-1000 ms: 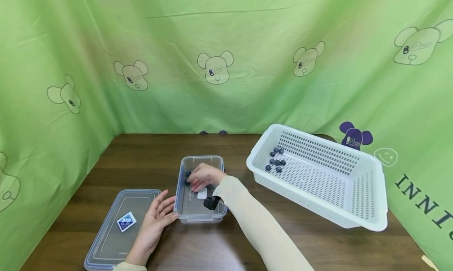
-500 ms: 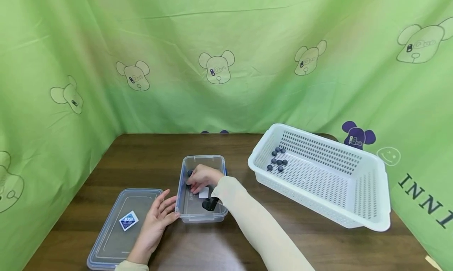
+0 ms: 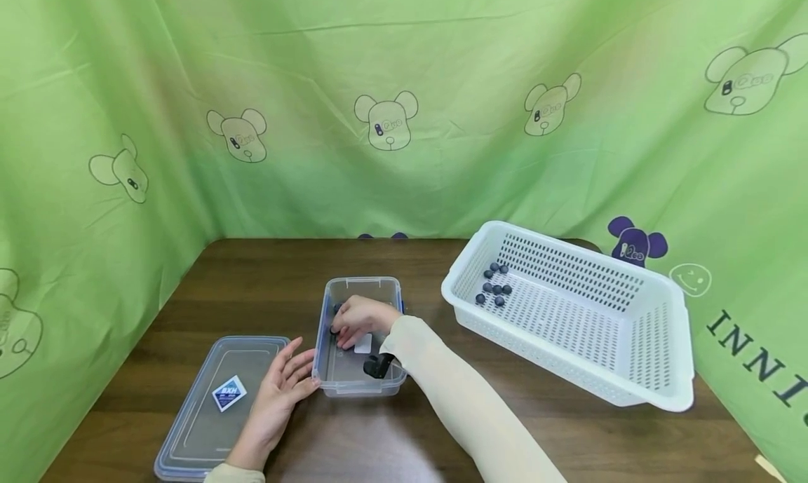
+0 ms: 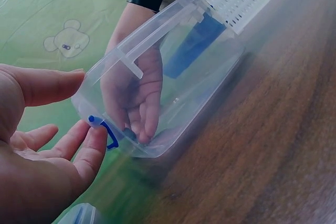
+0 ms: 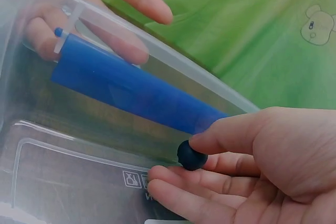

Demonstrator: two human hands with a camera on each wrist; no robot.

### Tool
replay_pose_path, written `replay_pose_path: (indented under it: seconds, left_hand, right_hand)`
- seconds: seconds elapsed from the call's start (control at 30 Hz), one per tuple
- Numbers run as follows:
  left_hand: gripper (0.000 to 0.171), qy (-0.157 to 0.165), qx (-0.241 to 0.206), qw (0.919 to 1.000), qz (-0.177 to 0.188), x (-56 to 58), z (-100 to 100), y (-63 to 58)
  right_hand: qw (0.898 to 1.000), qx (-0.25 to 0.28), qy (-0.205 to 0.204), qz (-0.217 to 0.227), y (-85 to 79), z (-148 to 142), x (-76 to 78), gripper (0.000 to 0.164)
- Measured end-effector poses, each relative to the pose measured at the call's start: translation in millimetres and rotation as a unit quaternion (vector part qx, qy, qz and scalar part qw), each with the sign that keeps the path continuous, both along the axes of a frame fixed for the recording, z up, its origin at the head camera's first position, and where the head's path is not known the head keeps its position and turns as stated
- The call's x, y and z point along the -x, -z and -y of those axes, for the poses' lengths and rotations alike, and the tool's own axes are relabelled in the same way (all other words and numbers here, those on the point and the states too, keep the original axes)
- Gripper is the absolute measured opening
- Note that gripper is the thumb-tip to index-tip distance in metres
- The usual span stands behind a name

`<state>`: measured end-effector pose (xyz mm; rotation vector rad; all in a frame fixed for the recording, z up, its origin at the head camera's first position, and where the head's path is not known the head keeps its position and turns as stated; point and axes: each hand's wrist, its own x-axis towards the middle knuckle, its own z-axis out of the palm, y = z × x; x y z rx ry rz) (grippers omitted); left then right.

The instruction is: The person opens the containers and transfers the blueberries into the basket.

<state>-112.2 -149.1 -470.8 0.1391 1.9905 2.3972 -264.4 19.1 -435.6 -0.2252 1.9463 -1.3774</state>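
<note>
A clear plastic container (image 3: 360, 383) with blue side clips stands in front of me, without its lid. Inside it, my right hand (image 3: 362, 316) pinches a blueberry (image 5: 191, 156) between thumb and fingers, low near the left wall. Another dark berry (image 3: 337, 307) shows beyond those fingers, partly hidden. At the container's near left corner, my left hand (image 3: 285, 383) touches the rim with its thumb. Its other fingers are mostly straight, and in the left wrist view fingertips meet the blue clip (image 4: 105, 129).
The clear lid (image 3: 208, 399) with a blue-edged seal lies at the left, partly beneath the left forearm. To the right stands a white perforated basket (image 3: 568, 371) with several blueberries (image 3: 497, 289) at its left end. A green printed curtain (image 3: 404, 188) hangs behind the wooden table (image 3: 271, 273).
My right hand has shifted slightly left and down inside the container, with its fingers at a berry. The left hand stays at the corner. The basket's berries have not moved.
</note>
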Motion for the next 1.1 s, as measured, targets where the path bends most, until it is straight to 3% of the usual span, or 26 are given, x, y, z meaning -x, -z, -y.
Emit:
replay_pose_path:
  seconds: [0.43, 1.1]
  left_hand:
    - [0.08, 0.0, 0.007, 0.9999, 0.012, 0.5, -1.1, -2.4]
    - [0.081, -0.007, 0.007, 0.9999, 0.011, 0.2, -0.5, -1.8]
  right_hand:
    - [0.998, 0.055, 0.025, -0.012, -6.3, -19.0, 4.4, 0.022]
    - [0.991, 0.111, 0.06, -0.049, -48.0, -61.1, 19.1, 0.033]
